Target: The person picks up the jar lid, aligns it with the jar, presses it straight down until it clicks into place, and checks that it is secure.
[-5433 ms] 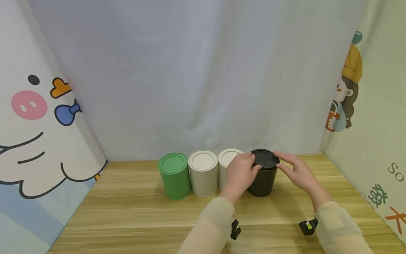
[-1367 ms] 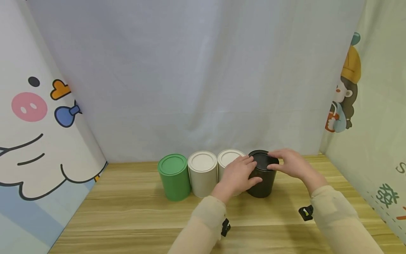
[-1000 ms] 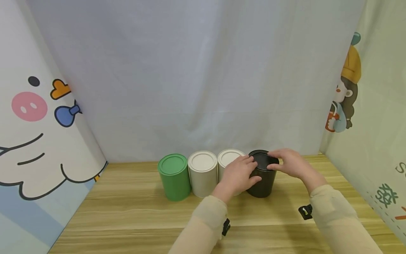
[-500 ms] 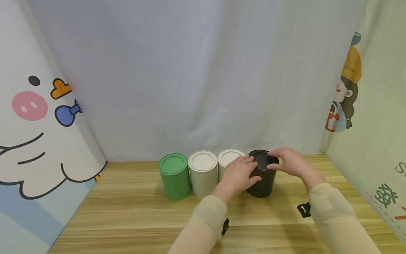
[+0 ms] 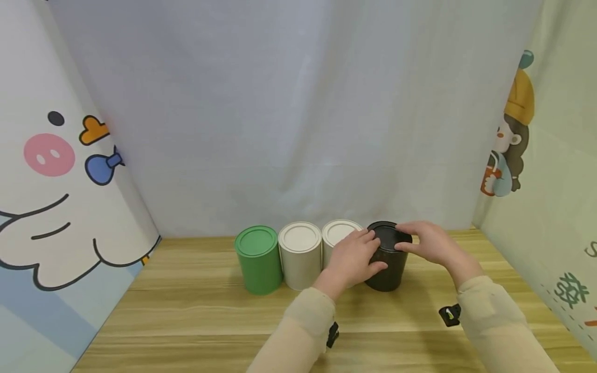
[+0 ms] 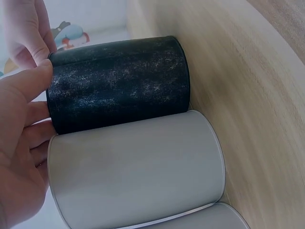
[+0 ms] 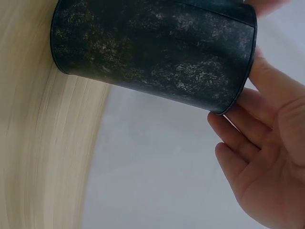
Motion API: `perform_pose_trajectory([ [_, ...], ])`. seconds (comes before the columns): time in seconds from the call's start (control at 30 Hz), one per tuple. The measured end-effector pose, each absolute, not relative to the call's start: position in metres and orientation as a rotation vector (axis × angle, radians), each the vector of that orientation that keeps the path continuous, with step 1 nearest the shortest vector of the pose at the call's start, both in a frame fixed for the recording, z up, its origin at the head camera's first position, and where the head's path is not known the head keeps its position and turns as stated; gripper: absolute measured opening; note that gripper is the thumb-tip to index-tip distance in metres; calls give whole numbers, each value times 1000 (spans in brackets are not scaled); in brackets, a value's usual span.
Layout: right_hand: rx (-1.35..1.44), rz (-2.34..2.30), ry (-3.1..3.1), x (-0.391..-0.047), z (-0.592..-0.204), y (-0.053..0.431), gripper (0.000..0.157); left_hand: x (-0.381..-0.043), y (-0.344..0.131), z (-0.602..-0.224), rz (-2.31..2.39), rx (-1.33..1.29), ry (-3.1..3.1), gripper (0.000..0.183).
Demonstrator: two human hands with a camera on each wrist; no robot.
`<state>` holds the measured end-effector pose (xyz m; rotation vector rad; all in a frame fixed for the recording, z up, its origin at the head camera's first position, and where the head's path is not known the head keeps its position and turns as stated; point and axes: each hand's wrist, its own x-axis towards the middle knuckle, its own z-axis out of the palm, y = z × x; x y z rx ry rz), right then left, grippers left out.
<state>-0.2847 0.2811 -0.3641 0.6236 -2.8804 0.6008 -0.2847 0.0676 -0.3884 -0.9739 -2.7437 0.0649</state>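
Note:
A black can [image 5: 387, 267] with a scuffed side stands upright at the right end of a row on the table. My left hand [image 5: 352, 257] reaches over the neighbouring white can [image 5: 337, 233], its fingertips at the black can's left rim and its thumb low in front. In the left wrist view, the left thumb [image 6: 35, 78] overlaps the black can's top edge. My right hand [image 5: 431, 243] has thumb and fingertips over the right rim of the black lid [image 5: 386, 237]; in the right wrist view its fingers extend loosely past the top edge.
Left of these stand another white can [image 5: 300, 259] and a green can [image 5: 258, 264], side by side. A pale curtain [image 5: 298, 114] hangs close behind the row on the wooden table [image 5: 200, 316]. Printed panels flank both sides.
Since the oldest frame, the right hand has moved inward over the black lid, and the left thumb has dropped below the rim. Over the last second both hands stay almost still.

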Motion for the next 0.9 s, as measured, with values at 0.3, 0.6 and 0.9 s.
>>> perform_pose_trajectory([
  [0.3,645,612,-2828,-286,-372,286,51,-281,66,-390,45,-996,-2731,65],
  [0.6,701,596,-2586,-283,-392,289,43,-265,56,-393,-142,-999,-2635,60],
  [0.9,775,619,-2255,-269,-409,280,44,-245,38,-410,-253,-1004,-2502,59],
])
